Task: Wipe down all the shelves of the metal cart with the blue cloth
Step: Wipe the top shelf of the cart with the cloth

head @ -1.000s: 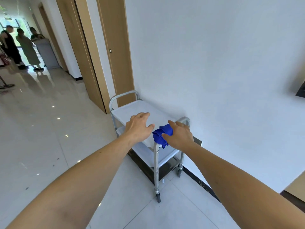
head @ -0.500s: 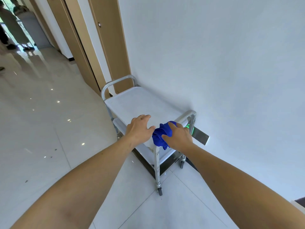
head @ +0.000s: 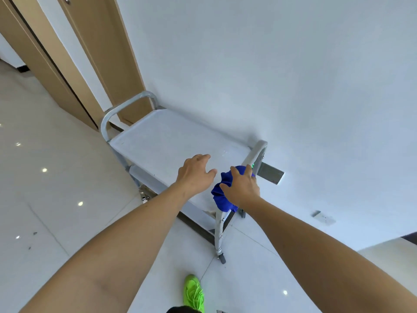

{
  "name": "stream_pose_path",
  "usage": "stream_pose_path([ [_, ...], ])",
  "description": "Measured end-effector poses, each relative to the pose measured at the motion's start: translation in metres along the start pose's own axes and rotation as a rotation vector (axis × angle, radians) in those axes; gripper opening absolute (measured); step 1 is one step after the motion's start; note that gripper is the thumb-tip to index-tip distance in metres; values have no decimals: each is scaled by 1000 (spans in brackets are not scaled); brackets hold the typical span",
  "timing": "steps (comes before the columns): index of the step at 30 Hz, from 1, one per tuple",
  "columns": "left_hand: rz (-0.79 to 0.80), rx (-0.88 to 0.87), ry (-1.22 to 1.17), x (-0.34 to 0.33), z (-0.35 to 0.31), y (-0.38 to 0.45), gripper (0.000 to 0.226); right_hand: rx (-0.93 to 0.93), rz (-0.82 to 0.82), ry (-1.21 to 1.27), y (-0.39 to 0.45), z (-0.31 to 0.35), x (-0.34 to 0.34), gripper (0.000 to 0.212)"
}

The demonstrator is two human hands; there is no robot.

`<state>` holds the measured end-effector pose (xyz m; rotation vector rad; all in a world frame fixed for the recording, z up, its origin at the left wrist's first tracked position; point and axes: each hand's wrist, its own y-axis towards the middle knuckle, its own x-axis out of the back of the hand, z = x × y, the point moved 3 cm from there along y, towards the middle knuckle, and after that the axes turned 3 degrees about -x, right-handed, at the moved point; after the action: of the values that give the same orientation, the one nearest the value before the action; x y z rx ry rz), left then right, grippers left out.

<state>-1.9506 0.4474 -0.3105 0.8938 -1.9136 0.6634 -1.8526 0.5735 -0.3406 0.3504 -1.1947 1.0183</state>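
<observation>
- The metal cart (head: 140,141) stands against the white wall; nothing shows its top shelf (head: 171,143) has been wiped, and I judge the task barely begun.
- The left hand (head: 195,175) hovers over that shelf's near end, fingers spread and relaxed, holding nothing.
- The right hand (head: 242,188) grasps the bunched blue cloth (head: 222,195) at the cart's near right corner post.
- The lower shelf (head: 146,179), only partly visible, also remains to wipe.

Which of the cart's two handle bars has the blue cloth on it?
The near handle bar, by the right hand gripping the blue cloth. The far handle bar by the door is bare.
</observation>
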Motion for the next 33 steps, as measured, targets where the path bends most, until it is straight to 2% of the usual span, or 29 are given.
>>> stream_pose_path([
  [8,120,-109,-25,-11,42,47,58,-238,-28,55,26,19,-31,58],
  [12,159,-141,-40,-20,58,59,57,-293,-52,78,35,24,-49,64],
  [15,176,-140,-39,-25,70,66,57,-322,-94,79,39,27,-57,57],
  [24,238,-103,18,-24,76,86,60,-317,-141,120,52,18,-45,24],
  [33,252,-71,77,-12,65,103,66,-229,-222,117,67,15,-19,20],
])
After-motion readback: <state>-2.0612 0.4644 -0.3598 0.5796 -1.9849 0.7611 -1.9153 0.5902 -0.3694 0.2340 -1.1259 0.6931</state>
